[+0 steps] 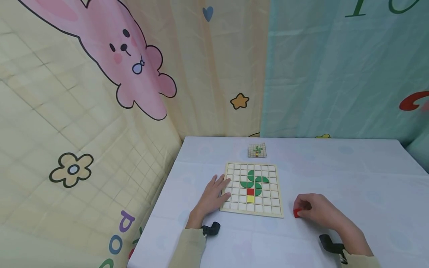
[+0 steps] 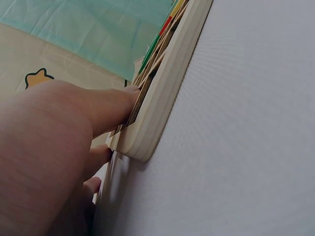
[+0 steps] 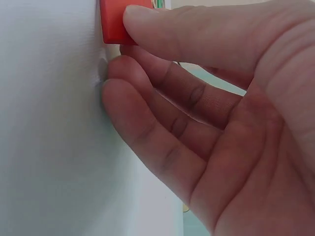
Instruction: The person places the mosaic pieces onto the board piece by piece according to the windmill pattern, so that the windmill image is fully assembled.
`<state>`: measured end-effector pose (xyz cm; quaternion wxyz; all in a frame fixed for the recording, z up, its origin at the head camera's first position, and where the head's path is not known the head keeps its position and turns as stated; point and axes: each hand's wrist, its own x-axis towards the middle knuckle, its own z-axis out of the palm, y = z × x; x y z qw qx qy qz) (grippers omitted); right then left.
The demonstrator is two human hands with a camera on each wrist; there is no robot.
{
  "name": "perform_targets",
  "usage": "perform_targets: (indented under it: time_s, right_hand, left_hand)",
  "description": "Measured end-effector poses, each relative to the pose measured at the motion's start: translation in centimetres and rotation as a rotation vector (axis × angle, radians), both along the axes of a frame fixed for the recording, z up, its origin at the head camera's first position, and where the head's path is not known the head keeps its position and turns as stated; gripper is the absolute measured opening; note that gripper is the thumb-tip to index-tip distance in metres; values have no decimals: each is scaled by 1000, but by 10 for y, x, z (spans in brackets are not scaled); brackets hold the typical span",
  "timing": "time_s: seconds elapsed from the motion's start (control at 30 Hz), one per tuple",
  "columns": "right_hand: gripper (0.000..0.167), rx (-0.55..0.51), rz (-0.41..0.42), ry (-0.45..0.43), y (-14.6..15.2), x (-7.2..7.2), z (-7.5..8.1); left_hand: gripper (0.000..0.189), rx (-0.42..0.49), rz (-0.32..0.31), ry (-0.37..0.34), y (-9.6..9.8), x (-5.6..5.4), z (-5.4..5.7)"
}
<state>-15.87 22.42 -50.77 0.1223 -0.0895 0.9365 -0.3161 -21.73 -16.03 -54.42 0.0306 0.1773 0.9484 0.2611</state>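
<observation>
A wooden grid board [image 1: 236, 203] lies on the white table, with green rounded tiles [image 1: 258, 185], a red square tile [image 1: 250, 191] and a yellow square tile [image 1: 250, 199] set in its cells. My left hand [image 1: 212, 195] rests on the board's left edge, fingers spread; the left wrist view shows the thumb on the frame's corner. To the right of the board, my right hand [image 1: 316, 210] pinches a red square tile [image 3: 118, 22] between thumb and fingers, close to the tabletop. The other fingers curl loosely below it in the right wrist view.
Behind the board lies a small pattern card [image 1: 257, 150] showing a similar green figure on a grid. The white table [image 1: 352, 167] reaches back to printed curtains [image 1: 214, 74]. A black wrist mount [image 1: 211, 228] sits on each wrist.
</observation>
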Motion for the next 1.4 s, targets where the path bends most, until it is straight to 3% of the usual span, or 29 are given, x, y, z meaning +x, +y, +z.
perform_targets:
  time_s: [0.97,1.4]
  right_hand:
    - [21,-76,44,62,-26,-16,15]
    - [22,-101,53,69,-44,-24,13]
  left_hand:
    - [60,-6,-1,-3,0,-1,0]
    - [61,-12,0,-7,1,0,3]
